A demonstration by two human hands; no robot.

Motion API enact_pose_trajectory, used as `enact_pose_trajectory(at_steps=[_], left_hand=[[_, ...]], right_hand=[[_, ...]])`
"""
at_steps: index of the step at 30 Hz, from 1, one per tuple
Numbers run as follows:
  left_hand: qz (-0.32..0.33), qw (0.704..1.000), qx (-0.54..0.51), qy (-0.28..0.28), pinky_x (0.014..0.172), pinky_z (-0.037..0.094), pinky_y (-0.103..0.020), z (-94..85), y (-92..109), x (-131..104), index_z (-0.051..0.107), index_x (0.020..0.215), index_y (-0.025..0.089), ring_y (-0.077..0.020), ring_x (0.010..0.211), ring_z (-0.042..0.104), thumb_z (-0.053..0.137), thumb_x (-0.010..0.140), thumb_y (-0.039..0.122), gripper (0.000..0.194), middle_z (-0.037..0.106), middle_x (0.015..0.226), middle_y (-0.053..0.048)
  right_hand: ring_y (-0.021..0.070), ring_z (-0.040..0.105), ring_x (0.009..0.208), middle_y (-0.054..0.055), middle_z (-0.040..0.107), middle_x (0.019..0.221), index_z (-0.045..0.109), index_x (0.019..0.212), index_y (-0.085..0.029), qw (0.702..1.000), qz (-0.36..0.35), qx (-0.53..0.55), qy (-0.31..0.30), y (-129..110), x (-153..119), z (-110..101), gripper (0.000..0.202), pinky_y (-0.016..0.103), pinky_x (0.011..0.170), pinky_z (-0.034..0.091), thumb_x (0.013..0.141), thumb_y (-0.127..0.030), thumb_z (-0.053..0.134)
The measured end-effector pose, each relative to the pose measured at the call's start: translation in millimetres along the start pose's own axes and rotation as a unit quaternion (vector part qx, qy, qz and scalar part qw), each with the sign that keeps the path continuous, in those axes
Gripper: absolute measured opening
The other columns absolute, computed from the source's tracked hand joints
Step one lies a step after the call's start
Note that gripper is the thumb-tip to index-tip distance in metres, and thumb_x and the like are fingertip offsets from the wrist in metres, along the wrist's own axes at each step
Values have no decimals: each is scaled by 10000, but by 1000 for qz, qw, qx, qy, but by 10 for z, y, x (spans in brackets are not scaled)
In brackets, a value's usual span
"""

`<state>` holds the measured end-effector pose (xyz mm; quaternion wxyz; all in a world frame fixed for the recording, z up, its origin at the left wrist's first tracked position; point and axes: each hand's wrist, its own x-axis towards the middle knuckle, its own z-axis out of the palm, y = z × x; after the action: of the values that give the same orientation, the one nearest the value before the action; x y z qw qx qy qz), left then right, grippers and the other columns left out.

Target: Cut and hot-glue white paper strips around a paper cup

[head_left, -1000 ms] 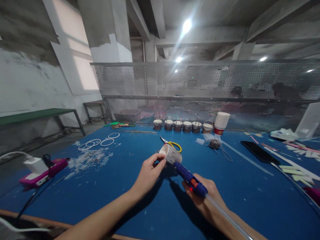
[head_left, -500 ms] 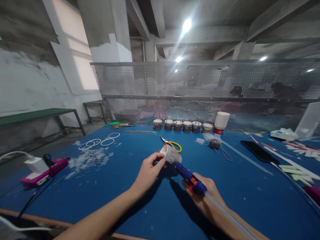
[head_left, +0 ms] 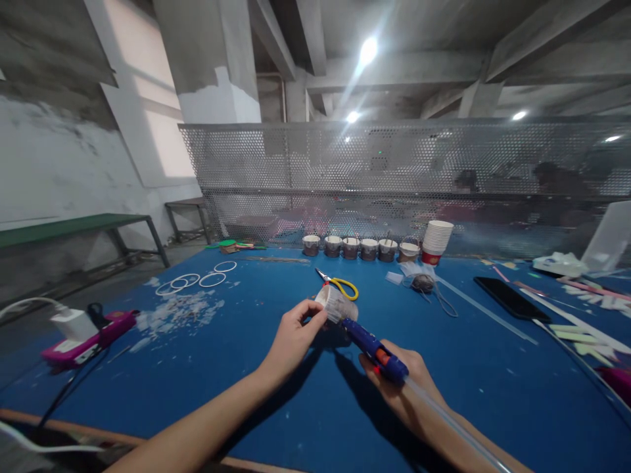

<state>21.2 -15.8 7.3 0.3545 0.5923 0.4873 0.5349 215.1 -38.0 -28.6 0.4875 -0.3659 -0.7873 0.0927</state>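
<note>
The left hand (head_left: 296, 332) reaches in from the lower left, palm down, pinching the cup (head_left: 341, 306) near its rim between thumb and fingers. The right hand (head_left: 401, 378) comes from the lower right, curled round the glue gun (head_left: 372, 348), whose nozzle points up and left at the cup's base end; whether it touches is too small to tell. A clear glue stick (head_left: 451, 424) runs from the gun's rear above the right forearm.

The cup is tipped on its side near the middle of the blue worktop (head_left: 296, 414), mouth to the left. Just behind it lie the scissors (head_left: 349, 289), partly hidden by the cup. To the left are white rings (head_left: 211, 280), pale scraps (head_left: 180, 312) and a pink power strip (head_left: 91, 341) with a white plug (head_left: 71, 326). To the right lie a ball of string (head_left: 422, 283), a phone (head_left: 510, 299) and pale strips (head_left: 574, 336). A mesh screen (head_left: 315, 157) closes off the far edge.

Before the screen stand six small pots (head_left: 369, 250) in a row, dark-sided with white rims, their contents too small to tell. Right of them rises a stack of cups (head_left: 438, 242), white ones nested above a red one
</note>
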Motion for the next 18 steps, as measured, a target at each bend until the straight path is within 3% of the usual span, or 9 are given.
enact_pose_trajectory(at_steps=[4, 11, 18], left_hand=[[-1, 1000, 3, -3, 676, 430, -271, 3, -8, 3, 630, 701, 178, -155, 657, 561, 608, 756, 358, 189, 627, 652, -1], [4, 1000, 0, 5, 671, 438, -272, -4, 11, 7, 633, 706, 176, -149, 645, 558, 608, 746, 359, 189, 628, 654, -4], [3, 1000, -8, 15, 671, 439, -278, -17, 15, 15, 618, 698, 173, -155, 652, 558, 640, 709, 369, 197, 625, 657, -11]], right_hand=[[86, 397, 371, -51, 482, 489, 432, 645, -234, 1000, -18, 2, -4, 2, -8, 17, 233, 202, 384, 305, 869, -252, 495], [86, 384, 380, -51, 482, 488, 423, 635, -235, 1000, 12, 2, -20, 5, -9, 2, 224, 200, 391, 306, 843, -259, 503], [94, 367, 412, -50, 454, 483, 434, 604, -225, 993, 89, 65, -40, -144, 25, -110, 278, 212, 392, 315, 849, -322, 522]])
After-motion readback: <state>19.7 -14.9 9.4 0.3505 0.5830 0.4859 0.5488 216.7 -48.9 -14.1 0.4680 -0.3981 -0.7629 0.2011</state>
